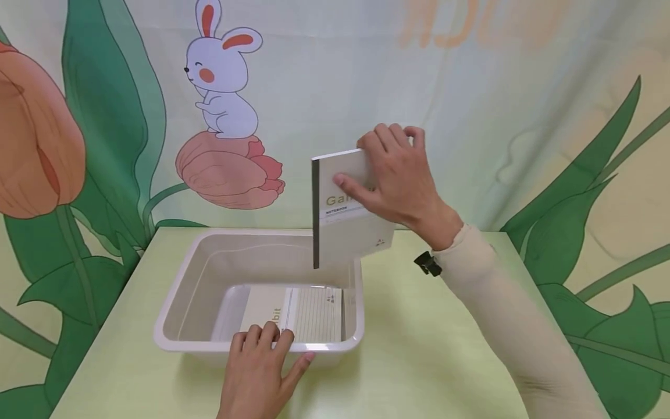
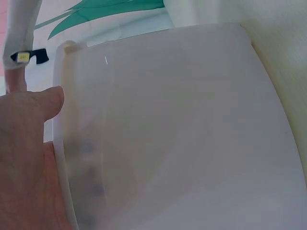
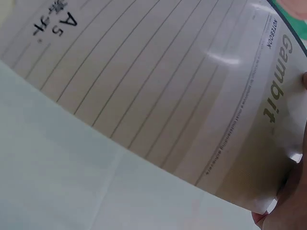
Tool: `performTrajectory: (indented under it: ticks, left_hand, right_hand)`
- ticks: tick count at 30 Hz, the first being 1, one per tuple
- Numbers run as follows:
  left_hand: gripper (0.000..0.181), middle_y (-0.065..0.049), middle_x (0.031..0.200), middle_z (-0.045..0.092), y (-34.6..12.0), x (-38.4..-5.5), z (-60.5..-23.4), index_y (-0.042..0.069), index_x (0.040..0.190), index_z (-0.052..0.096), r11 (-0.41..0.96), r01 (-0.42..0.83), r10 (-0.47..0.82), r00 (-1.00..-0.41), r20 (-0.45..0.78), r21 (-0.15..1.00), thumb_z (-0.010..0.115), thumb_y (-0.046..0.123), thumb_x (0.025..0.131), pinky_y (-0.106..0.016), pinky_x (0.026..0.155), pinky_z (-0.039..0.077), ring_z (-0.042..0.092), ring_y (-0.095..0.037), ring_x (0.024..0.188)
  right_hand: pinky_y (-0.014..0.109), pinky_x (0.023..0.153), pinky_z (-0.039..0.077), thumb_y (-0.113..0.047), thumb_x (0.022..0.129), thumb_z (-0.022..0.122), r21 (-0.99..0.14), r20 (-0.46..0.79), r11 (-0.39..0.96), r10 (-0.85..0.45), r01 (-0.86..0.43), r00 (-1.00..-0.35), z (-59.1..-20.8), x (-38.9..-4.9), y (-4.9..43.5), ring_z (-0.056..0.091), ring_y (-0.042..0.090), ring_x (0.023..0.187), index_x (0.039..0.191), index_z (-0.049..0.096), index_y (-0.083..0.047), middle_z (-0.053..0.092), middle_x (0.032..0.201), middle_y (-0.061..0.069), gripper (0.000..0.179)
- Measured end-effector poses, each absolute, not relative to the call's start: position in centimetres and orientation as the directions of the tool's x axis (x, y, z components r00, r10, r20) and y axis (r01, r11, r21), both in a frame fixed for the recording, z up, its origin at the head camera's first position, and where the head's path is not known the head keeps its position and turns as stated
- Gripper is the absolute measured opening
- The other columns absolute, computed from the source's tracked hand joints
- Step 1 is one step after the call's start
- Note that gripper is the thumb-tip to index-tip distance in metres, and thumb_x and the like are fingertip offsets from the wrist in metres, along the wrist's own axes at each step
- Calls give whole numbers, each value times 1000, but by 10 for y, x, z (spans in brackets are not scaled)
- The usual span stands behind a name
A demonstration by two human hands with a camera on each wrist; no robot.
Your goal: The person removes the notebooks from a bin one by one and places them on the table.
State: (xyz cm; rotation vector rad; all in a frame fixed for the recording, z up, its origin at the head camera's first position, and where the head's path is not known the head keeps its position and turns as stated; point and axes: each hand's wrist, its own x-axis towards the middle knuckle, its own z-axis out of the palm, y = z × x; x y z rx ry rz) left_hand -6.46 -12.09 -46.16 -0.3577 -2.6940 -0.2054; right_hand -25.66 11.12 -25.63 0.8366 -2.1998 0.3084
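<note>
My right hand (image 1: 400, 180) pinches a notebook (image 1: 350, 235) by its top edge, thumb on the front cover and fingers behind. The notebook hangs upright over the right back of a whitish plastic basin (image 1: 193, 345). It has a pale cover, a dark spine and the word "Gambit", which the right wrist view shows close up on the lined cover (image 3: 158, 91). Another notebook (image 1: 314, 317) lies flat inside the basin. My left hand (image 1: 256, 369) grips the basin's front rim with fingers hooked over it; in the left wrist view the thumb (image 2: 55, 103) stays outside.
The basin stands on a table with a pale green top (image 1: 419, 349). Behind hangs a cloth backdrop (image 1: 335, 75) printed with a rabbit, tulips and leaves. A black buckle (image 1: 428, 263) sits at the right sleeve's cuff.
</note>
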Motion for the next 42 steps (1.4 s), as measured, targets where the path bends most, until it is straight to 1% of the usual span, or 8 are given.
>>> performTrajectory:
  ticks: [4, 9, 16, 21, 26, 31, 35, 42]
  left_hand:
    - [46, 1, 88, 46, -121, -63, -464, 18, 94, 59, 953, 285, 216, -875, 434, 100, 56, 63, 88, -38, 80, 34, 45, -22, 84]
    - [49, 0, 88, 47, -122, -63, -466, 17, 94, 58, 947, 302, 221, -859, 463, 109, 51, 65, 90, -38, 81, 34, 46, -23, 84]
    - [48, -1, 88, 49, -123, -63, -466, 16, 93, 57, 940, 320, 224, -844, 487, 123, 51, 63, 90, -39, 80, 33, 47, -24, 84]
    - [50, -1, 89, 49, -123, -62, -466, 16, 93, 57, 936, 326, 222, -838, 499, 131, 46, 64, 93, -38, 79, 33, 46, -23, 84]
    - [50, -1, 88, 48, -123, -62, -468, 16, 92, 57, 931, 336, 223, -829, 513, 139, 43, 65, 94, -38, 79, 33, 46, -23, 83]
    - [47, -1, 89, 49, -121, -63, -467, 17, 93, 58, 934, 330, 224, -837, 498, 134, 49, 63, 92, -39, 79, 34, 46, -23, 84]
    - [46, -1, 89, 49, -122, -62, -466, 17, 94, 59, 943, 308, 216, -852, 476, 123, 54, 63, 89, -39, 81, 34, 46, -23, 85]
    - [44, 0, 89, 49, -120, -63, -466, 18, 94, 59, 943, 313, 228, -855, 465, 114, 56, 62, 88, -39, 82, 35, 47, -23, 86]
  right_hand:
    - [54, 95, 29, -66, 88, 45, -15, 720, 794, -413, -607, -558, -261, -255, 144, 47, 28, 84, 99, 54, -5, 52, 85, 9, 62]
    - [55, 96, 27, -70, 88, 44, -65, 690, 836, -357, -545, -629, -281, -251, 180, 46, 29, 81, 97, 52, -4, 52, 82, 10, 67]
    - [57, 96, 28, -59, 87, 57, -115, 595, 879, -312, -463, -741, -328, -255, 213, 48, 29, 83, 98, 53, -4, 55, 86, 11, 56]
    - [56, 93, 30, -60, 89, 57, -100, 501, 900, -323, -425, -803, -369, -269, 220, 51, 28, 85, 99, 54, -7, 56, 89, 8, 54]
    - [54, 93, 30, -65, 88, 54, -65, 424, 913, -341, -404, -839, -407, -284, 218, 49, 26, 85, 101, 54, -9, 53, 87, 5, 58]
    - [52, 91, 32, -70, 86, 53, -28, 376, 918, -358, -396, -855, -441, -302, 219, 50, 26, 88, 102, 54, -11, 53, 89, 3, 61]
    - [53, 92, 31, -71, 85, 53, -60, 331, 922, -342, -381, -879, -461, -323, 215, 51, 27, 96, 111, 54, -10, 56, 98, 5, 66]
    - [55, 96, 31, -73, 88, 47, -85, 215, 933, -326, -350, -921, -483, -356, 214, 51, 30, 106, 124, 52, -9, 57, 111, 11, 74]
